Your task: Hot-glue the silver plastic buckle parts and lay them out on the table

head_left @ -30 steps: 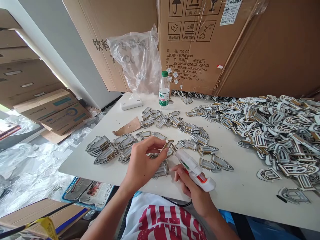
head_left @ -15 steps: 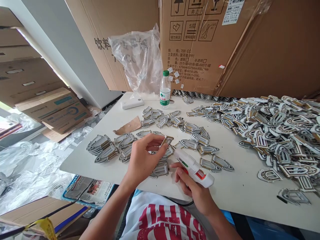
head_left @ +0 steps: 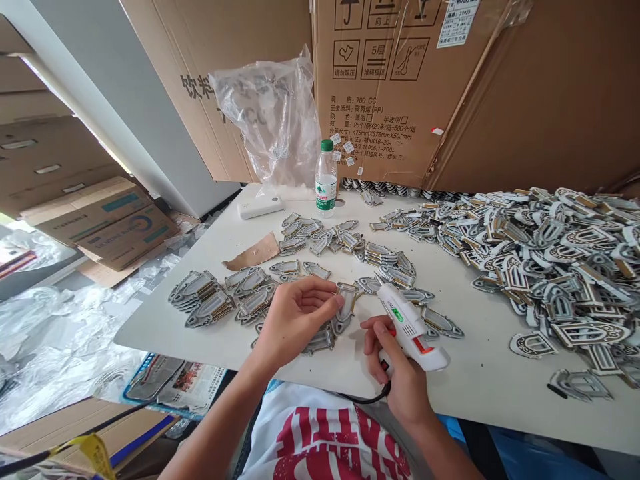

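Observation:
My left hand [head_left: 300, 317] pinches a small grey arched frame piece [head_left: 346, 303] with gold edges between thumb and fingertips, above the white table. In my right hand [head_left: 395, 367] is a white glue gun [head_left: 410, 327] with a red trigger, its nozzle pointing up and to the left, a little right of the held piece. A black cord runs from below the gun. Similar pieces [head_left: 253, 300] lie in overlapping groups around my left hand, and a stack [head_left: 200, 297] of them sits at the left.
A large heap of frame pieces [head_left: 550, 253] covers the right of the table [head_left: 480, 393]. Behind stand a green-capped bottle [head_left: 326, 183], a white box-shaped object [head_left: 260, 207], a clear plastic bag [head_left: 273, 120] and tall cartons [head_left: 380, 100]. A brown scrap [head_left: 253, 252] lies near the left stack.
My right hand has moved the glue gun right, away from the held piece. The piece in my left hand has turned from lying nearly flat to showing its arched face. The view has shifted slightly.

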Action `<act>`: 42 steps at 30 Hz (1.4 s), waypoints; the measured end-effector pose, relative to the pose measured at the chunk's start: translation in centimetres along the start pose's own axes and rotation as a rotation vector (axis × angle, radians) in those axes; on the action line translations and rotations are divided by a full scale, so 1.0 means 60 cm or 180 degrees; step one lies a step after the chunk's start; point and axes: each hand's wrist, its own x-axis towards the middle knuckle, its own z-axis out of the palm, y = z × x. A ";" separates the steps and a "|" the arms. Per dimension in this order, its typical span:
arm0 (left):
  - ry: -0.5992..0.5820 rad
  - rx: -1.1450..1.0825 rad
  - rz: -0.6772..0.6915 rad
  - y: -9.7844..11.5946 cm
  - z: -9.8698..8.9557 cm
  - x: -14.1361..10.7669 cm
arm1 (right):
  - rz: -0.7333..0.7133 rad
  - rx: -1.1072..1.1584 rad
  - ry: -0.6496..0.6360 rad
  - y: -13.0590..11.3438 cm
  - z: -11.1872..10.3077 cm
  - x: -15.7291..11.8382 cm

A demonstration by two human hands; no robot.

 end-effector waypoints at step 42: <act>-0.0709 0.1922 0.1025 -0.002 0.015 -0.017 | 0.0117 -0.0276 0.0294 0.014 -0.001 0.002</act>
